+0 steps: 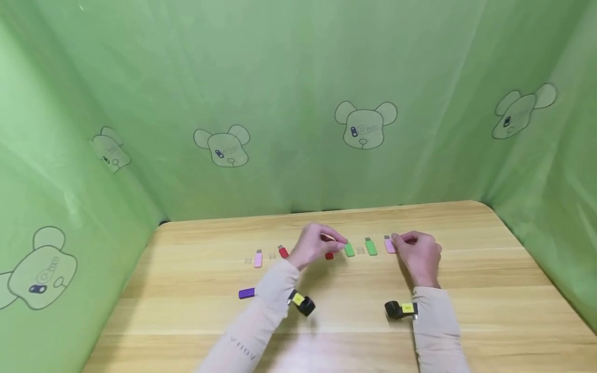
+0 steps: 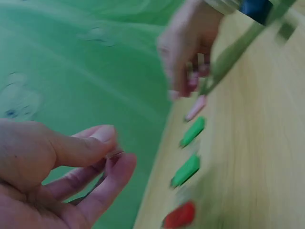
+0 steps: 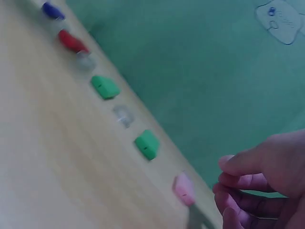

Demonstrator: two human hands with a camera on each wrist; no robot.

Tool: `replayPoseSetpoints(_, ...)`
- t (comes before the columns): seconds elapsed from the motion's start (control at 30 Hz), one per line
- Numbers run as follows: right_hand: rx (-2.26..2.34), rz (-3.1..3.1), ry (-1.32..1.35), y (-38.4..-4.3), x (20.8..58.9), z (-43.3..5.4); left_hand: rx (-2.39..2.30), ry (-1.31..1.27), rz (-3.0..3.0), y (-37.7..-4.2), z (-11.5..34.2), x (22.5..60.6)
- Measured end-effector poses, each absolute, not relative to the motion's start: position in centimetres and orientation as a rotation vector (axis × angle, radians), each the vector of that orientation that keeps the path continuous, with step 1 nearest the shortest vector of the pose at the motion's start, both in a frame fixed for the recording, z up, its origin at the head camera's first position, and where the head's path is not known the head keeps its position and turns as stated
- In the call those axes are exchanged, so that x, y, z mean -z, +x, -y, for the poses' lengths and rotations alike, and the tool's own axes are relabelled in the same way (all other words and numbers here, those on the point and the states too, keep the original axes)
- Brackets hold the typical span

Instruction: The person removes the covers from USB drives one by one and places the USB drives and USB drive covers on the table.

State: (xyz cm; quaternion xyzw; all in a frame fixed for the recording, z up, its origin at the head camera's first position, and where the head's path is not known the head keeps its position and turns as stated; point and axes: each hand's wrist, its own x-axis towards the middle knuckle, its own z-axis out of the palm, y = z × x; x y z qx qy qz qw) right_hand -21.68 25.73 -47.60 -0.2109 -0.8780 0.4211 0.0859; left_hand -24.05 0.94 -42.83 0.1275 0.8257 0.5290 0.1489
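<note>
A row of USB flash drives lies on the wooden table. My left hand [image 1: 319, 243] hovers over its middle, where a red drive [image 1: 329, 256] is partly covered and a green drive [image 1: 349, 249] lies by the fingertips. In the left wrist view, thumb and index finger pinch a small clear piece [image 2: 114, 153], apparently a cap. My right hand [image 1: 420, 254] is at the row's right end, beside a pink drive [image 1: 389, 244]. Its thumb and fingers are bent close together; whether something small sits between them is hidden. A second green drive [image 1: 370, 246] lies left of the pink one.
Another pink drive [image 1: 258, 258] and red drive [image 1: 283, 252] lie left, with clear caps [image 1: 272, 256] between. A blue drive [image 3: 53, 11] shows in the right wrist view. One purple piece [image 1: 246, 293] lies nearer me. Green curtains [image 1: 289, 176] enclose the table [image 1: 186, 321].
</note>
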Motion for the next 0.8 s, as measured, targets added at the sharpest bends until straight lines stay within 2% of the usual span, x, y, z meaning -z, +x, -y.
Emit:
replayPoseSetpoints(0.13,-1.315,2.58,-0.643,-21.1,47.0,-26.3,-1.486,0.381,-2.4,-25.1,-5.0,43.6)
replayPoseSetpoints(0.37,-1.31,2.57,-0.624,-21.0,46.7,-27.0,-1.215,0.554,-2.651,-26.6,-9.9,44.9)
replayPoseSetpoints(0.8,-1.277,2.556,-0.627,-20.6,46.5,-27.8,-0.953,0.565,-2.865,-26.6,-12.9,47.4)
